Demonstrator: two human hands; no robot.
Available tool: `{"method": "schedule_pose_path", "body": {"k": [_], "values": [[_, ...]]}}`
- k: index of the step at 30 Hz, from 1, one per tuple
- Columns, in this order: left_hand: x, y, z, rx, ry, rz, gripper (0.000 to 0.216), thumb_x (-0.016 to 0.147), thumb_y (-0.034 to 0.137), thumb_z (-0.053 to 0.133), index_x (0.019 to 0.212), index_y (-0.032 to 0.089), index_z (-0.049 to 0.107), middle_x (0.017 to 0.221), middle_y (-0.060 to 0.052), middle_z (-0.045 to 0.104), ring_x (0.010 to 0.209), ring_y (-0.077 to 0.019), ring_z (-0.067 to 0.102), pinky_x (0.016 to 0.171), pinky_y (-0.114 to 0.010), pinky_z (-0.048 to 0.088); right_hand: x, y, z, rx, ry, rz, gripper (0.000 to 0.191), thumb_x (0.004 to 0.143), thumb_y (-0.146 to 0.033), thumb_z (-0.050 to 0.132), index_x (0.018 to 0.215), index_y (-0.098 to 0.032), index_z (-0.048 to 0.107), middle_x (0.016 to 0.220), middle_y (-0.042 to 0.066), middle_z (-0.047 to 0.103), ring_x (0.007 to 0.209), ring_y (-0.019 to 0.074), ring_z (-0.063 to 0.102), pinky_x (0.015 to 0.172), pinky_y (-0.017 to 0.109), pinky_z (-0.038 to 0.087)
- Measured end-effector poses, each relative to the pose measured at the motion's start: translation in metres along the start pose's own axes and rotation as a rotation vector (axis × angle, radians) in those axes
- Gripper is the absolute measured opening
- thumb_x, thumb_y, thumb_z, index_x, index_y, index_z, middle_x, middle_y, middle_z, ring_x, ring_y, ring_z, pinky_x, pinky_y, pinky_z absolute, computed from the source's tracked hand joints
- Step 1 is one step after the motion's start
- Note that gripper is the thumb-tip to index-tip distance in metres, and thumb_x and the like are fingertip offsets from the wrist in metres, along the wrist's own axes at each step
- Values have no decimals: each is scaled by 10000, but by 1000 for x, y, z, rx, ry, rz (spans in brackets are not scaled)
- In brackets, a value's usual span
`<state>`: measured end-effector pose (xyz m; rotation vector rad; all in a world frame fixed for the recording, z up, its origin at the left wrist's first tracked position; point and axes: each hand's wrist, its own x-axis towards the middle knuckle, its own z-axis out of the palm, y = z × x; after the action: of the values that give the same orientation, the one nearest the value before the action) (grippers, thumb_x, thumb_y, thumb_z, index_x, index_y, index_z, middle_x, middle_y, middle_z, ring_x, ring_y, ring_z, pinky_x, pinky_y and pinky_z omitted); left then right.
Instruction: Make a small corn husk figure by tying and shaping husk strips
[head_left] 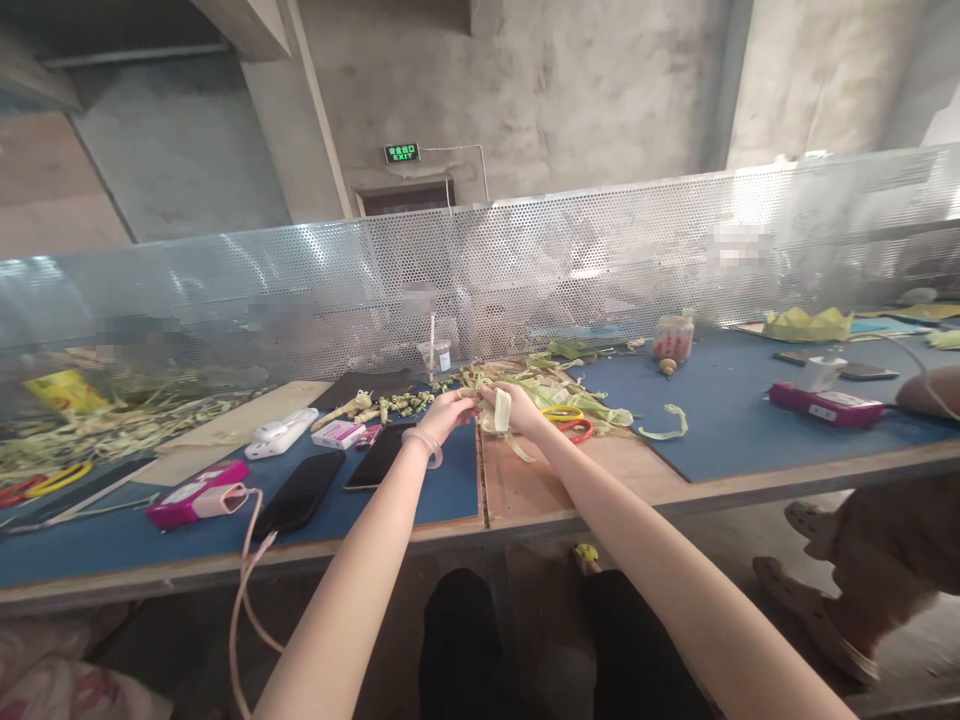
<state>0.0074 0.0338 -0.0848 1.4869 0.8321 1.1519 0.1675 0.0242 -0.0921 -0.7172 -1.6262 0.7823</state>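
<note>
My left hand [451,410], with a pale bracelet [424,447] at its wrist, pinches at the middle of the bench. My right hand [519,408] meets it there, fingers closed. Between them is a pale green leaf strip [502,410], folded over near the right fingers with a tail hanging down. The fingertips partly hide it. Just right of my right hand lie scissors [574,428] with red and yellow handles, among loose leaf strips [611,412]. Left of my left hand is a row of small green knotted pieces [405,404].
A tablet-like black device [381,457], a black phone [300,492], a pink-and-white box [339,433], a white power strip [281,432] and a magenta socket block [196,495] lie left. A jar [673,340] stands right. A perforated metal screen [525,280] runs behind.
</note>
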Motion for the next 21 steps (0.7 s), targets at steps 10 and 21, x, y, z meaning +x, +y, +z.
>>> {"method": "schedule_pose_path", "body": {"k": [10,21], "values": [[-4,3,3,72,-37,-63,256,654,349,710,801,151,639,843,-46,659,647,-119,594,482,-207,319,-5,-12,2,50,19,121,358,713,-486,583,608,-168,458,522,-58,376,476,72,341,446,209,298],[-3,2,3,-28,-15,-117,166,676,251,695,761,150,594,685,-13,622,561,-92,574,475,-198,344,-4,-6,3,119,9,205,338,721,-479,588,639,-176,462,494,-53,406,436,86,430,372,175,284]]}}
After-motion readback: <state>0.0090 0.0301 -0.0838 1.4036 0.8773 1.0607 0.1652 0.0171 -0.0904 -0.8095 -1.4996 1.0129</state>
